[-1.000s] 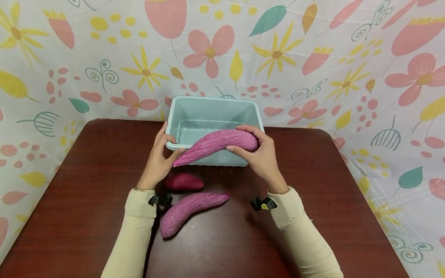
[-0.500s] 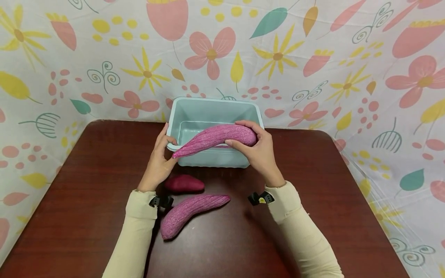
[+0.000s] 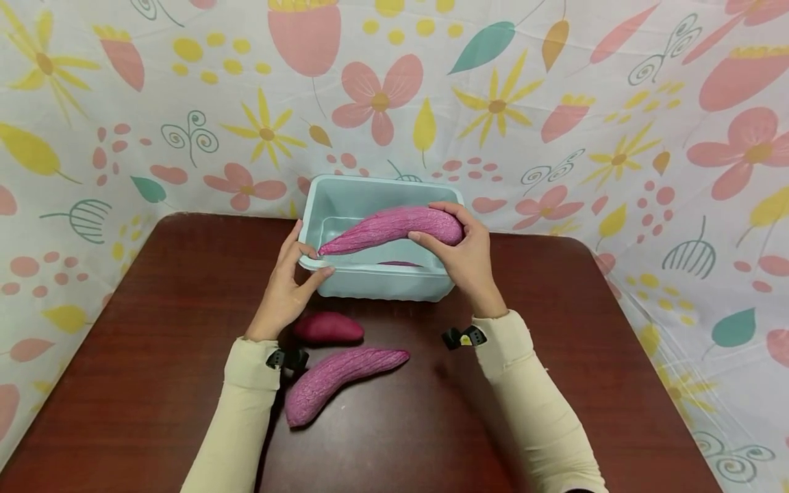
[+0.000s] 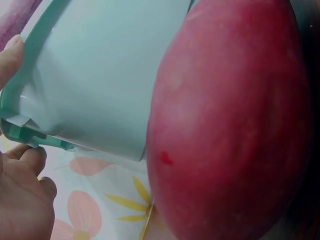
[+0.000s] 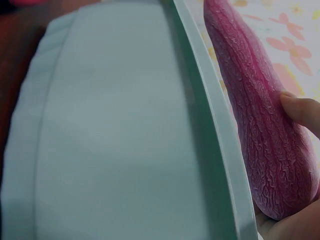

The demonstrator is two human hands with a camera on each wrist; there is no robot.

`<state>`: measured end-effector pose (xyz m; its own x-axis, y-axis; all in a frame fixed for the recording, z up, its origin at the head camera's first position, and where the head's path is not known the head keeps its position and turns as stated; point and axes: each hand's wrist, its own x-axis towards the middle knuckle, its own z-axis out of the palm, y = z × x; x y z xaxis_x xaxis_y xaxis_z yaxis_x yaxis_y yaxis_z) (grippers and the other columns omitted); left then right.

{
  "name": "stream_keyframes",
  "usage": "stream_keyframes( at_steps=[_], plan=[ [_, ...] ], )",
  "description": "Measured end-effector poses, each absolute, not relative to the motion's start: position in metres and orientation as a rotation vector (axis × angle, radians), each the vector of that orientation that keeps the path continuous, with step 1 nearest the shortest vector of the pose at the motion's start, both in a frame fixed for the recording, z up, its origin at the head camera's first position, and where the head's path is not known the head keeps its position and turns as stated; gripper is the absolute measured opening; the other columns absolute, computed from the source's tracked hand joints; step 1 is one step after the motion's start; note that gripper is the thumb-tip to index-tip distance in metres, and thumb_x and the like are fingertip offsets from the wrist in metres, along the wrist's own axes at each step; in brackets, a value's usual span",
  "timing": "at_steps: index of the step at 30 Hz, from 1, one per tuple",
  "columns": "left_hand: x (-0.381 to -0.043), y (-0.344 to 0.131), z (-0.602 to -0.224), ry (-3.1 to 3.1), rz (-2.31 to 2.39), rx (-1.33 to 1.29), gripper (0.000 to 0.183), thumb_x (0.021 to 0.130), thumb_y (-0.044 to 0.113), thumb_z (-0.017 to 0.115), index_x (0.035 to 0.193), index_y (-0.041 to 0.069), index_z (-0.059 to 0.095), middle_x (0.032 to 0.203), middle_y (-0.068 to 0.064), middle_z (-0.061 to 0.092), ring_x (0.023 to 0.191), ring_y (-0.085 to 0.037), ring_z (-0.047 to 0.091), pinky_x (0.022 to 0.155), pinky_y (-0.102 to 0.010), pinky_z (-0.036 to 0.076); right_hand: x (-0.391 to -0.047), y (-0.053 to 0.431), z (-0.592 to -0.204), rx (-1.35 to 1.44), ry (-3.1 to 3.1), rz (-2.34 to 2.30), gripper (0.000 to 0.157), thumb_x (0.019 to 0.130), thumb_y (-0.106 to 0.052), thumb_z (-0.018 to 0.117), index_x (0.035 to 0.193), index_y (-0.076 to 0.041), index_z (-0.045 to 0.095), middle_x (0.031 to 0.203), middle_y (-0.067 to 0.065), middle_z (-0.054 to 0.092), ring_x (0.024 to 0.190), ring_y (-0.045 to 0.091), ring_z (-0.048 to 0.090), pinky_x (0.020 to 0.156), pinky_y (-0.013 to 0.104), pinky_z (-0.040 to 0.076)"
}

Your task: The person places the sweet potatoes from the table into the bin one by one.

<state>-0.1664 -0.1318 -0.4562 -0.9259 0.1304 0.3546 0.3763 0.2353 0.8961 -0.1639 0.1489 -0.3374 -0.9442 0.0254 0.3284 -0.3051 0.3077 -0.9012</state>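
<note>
I am at what looks like a staged tabletop corner: a creased white cloth printed with pink, yellow and teal flowers and leaves (image 3: 444, 103) backs a dark reddish-brown, glossy, round-cornered table (image 3: 203, 294). Whether it stands in a home or studio, I cannot tell.

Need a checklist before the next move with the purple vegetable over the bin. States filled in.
1. Right grip holds the long purple vegetable by its thick end: ok.
2. Vegetable over the opening of the bin: ok, judging by the head view.
3. Left grip on the bin's left front corner: ok.
4. Thin tip free of the left grip: cannot tell; very close.
5. Bin floor free: cannot tell; a purple sliver shows behind the front rim.
6. Dark red vegetable apart from the bin: ok.
</note>
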Motion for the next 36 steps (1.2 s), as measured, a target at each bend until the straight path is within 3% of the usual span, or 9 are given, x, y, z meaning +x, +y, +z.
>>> stream_keyframes(
  at_steps=[8,26,32,36],
  plan=[
    [-0.162,-0.134,-0.463,-2.317,-1.751,-0.47,0.026,0.096,0.021,0.07,0.105,0.011,0.049,0.171,0.004,0.013,0.157,-0.025,0.017,0.116,-0.062,0.028,-0.176,0.145,-0.346,0.231,-2.351,1.675,0.05,0.082,-0.012,0.084,0.127,-0.004,0.064,0.118,0.011,0.065,0.097,0.013,0.058,0.081,0.022,0.05],
    [-0.165,-0.131,-0.459,-2.311,-1.73,-0.479,0.027,0.096,0.024,0.07,0.105,0.011,0.048,0.171,0.004,0.013,0.158,-0.024,0.015,0.117,-0.063,0.027,-0.183,0.143,-0.347,0.095,-2.257,1.657,0.05,0.081,-0.016,0.085,0.125,-0.004,0.066,0.123,0.013,0.066,0.101,0.013,0.057,0.087,0.025,0.047],
    [-0.163,-0.129,-0.456,-2.307,-1.749,-0.486,0.025,0.097,0.021,0.069,0.105,0.01,0.048,0.171,0.001,0.013,0.158,-0.026,0.015,0.118,-0.063,0.026,-0.197,0.154,-0.369,0.109,-2.165,1.656,0.049,0.082,-0.023,0.085,0.126,-0.011,0.068,0.129,0.01,0.069,0.122,0.016,0.061,0.111,0.033,0.043],
    [-0.165,-0.131,-0.458,-2.31,-1.721,-0.501,0.025,0.096,0.023,0.07,0.105,0.011,0.049,0.171,0.002,0.013,0.158,-0.025,0.015,0.116,-0.063,0.027,-0.196,0.158,-0.373,0.153,-2.133,1.674,0.048,0.084,-0.023,0.083,0.128,-0.013,0.067,0.131,0.009,0.068,0.126,0.017,0.062,0.114,0.036,0.041]
  ],
)
